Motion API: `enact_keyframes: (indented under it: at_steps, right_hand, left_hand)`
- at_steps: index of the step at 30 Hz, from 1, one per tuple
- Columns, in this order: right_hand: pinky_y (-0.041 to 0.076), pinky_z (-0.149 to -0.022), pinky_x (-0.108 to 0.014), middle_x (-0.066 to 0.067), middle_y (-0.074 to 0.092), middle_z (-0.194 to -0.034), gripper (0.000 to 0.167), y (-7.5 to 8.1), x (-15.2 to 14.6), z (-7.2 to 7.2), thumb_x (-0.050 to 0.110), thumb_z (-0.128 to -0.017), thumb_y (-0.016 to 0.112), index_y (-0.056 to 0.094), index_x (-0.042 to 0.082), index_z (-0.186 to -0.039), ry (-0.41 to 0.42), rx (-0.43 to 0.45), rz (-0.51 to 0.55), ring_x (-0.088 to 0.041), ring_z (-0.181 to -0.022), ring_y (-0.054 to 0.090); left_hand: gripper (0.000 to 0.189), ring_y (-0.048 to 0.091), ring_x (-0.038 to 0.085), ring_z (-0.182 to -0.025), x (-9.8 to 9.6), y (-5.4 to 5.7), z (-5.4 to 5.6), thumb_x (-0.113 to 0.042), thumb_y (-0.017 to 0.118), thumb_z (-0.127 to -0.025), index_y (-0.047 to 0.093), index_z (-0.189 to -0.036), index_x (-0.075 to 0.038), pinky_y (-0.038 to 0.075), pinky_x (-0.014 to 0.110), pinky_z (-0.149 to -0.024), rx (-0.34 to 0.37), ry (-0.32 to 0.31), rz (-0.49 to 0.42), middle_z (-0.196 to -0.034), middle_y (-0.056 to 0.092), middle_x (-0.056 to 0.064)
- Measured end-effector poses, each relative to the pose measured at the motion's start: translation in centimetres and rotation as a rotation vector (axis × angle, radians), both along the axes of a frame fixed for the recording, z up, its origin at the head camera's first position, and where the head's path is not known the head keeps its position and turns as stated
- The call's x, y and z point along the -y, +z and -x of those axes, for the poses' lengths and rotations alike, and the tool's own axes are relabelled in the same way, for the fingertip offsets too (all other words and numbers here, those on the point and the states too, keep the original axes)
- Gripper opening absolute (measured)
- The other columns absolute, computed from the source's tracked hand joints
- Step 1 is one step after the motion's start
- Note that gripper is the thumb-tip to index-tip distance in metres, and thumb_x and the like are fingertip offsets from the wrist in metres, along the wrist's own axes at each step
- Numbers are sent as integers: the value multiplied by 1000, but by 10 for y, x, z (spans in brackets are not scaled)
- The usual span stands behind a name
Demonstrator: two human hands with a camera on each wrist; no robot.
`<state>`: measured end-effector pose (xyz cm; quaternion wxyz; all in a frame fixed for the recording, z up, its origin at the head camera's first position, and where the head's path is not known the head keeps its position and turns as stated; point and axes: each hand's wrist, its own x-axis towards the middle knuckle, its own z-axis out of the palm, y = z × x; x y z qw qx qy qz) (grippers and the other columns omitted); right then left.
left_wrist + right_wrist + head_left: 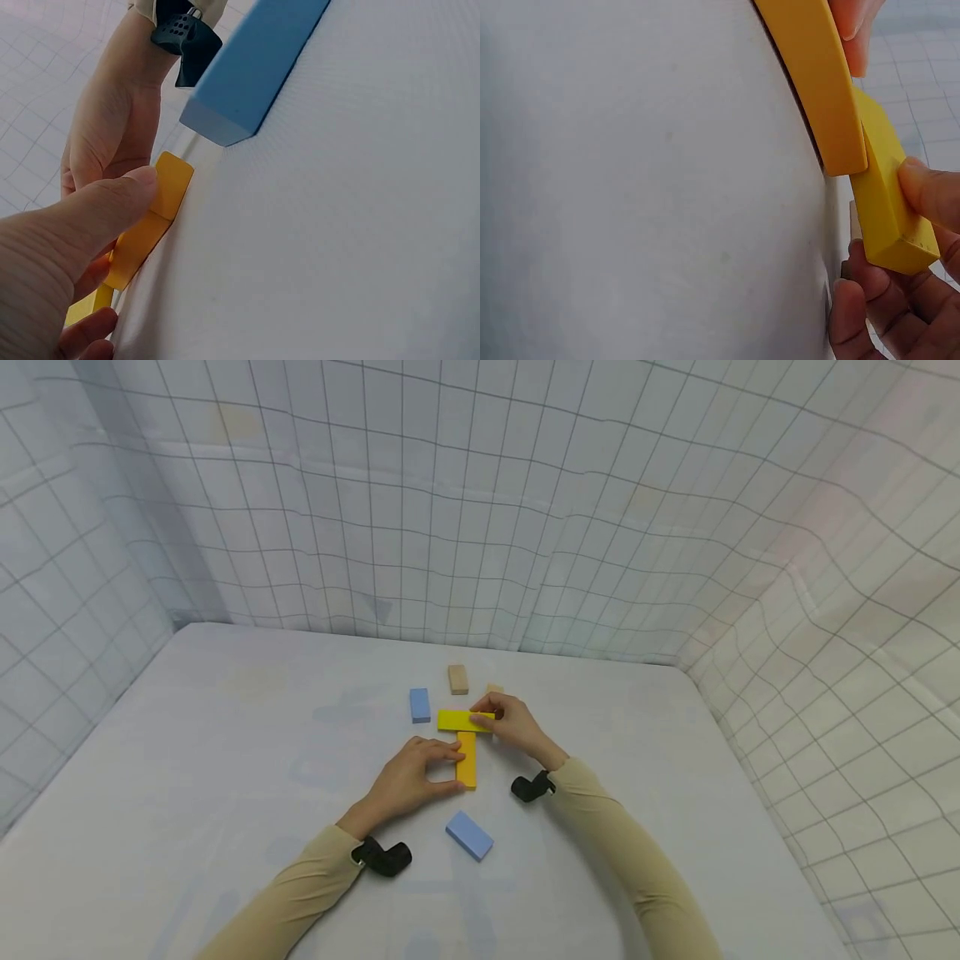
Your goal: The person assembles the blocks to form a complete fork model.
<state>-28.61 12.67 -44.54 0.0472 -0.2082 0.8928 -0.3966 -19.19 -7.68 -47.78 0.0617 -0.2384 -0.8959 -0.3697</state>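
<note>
A lighter yellow block (452, 720) lies crosswise at the far end of an orange-yellow block (468, 770), so the two form a T on the table. My left hand (411, 777) grips the orange-yellow block, thumb at its near end and fingers along its left side farther up. With thumb and fingers, my right hand (519, 725) pinches the right end of the yellow block. In the right wrist view the orange-yellow block's end (844, 154) meets the side of the yellow block (889, 217).
A blue block (469, 836) lies slantwise on the near side, and another blue block (420, 705) sits left of the T. Beyond are a wooden block (457, 679) and a second wooden block (494, 688), partly hidden by my right hand. Grid-patterned curtains (450, 510) surround the white table (247, 760).
</note>
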Motion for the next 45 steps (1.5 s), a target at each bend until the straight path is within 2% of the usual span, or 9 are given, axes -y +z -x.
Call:
enact_keyframes:
  at_steps: [14, 26, 30, 35, 39, 45]
  right_hand:
    - [39, -63, -24, 0, 64, -88, 12, -2, -1, 3, 15, -88, 69, 69, 8, -97, 24, 5, -38, -15, -72, 49]
    - [43, -69, -29, 2, 68, -93, 14, 1, 3, 3, 22, -88, 69, 71, 12, -98, -22, -73, -183, -14, -76, 54]
    - [45, -73, -29, 2, 68, -93, 11, 0, 5, 3, 20, -88, 70, 72, 13, -96, -30, -93, -200, -13, -80, 56]
    - [46, -79, -32, -1, 67, -95, 9, 0, 7, 4, 13, -88, 69, 73, 9, -95, -1, -134, -194, -16, -85, 58]
    - [45, -84, -33, -3, 68, -100, 13, 2, 5, 3, 11, -89, 67, 73, 8, -100, 32, -142, -230, -17, -92, 59]
    - [44, -89, -36, -6, 67, -108, 26, 7, -2, -1, 6, -87, 68, 70, 6, -113, 152, -159, -263, -19, -95, 57]
  left_hand:
    - [44, 49, 18, -110, -1, 1, -1, -40, 79, -76, 70, -114, -20, 42, 38, -90, 20, 2, 8, -126, 60, -5]
    - [44, 49, 18, -110, 0, 3, 0, -39, 79, -76, 70, -114, -19, 42, 37, -89, 11, -8, -8, -126, 60, -4]
    - [43, 49, 17, -110, 0, 2, 0, -40, 79, -76, 70, -114, -20, 42, 37, -89, 20, -5, 0, -127, 59, -5]
    - [43, 49, 18, -111, 0, 2, 0, -39, 79, -76, 71, -113, -19, 42, 38, -90, 17, -3, -11, -127, 59, -4]
    - [43, 48, 18, -111, -1, 2, 1, -39, 79, -76, 71, -113, -19, 42, 38, -90, 17, -5, -10, -127, 59, -4]
    - [43, 49, 18, -110, 0, 2, 1, -39, 79, -76, 71, -112, -19, 43, 37, -89, 7, -7, -4, -127, 59, -4]
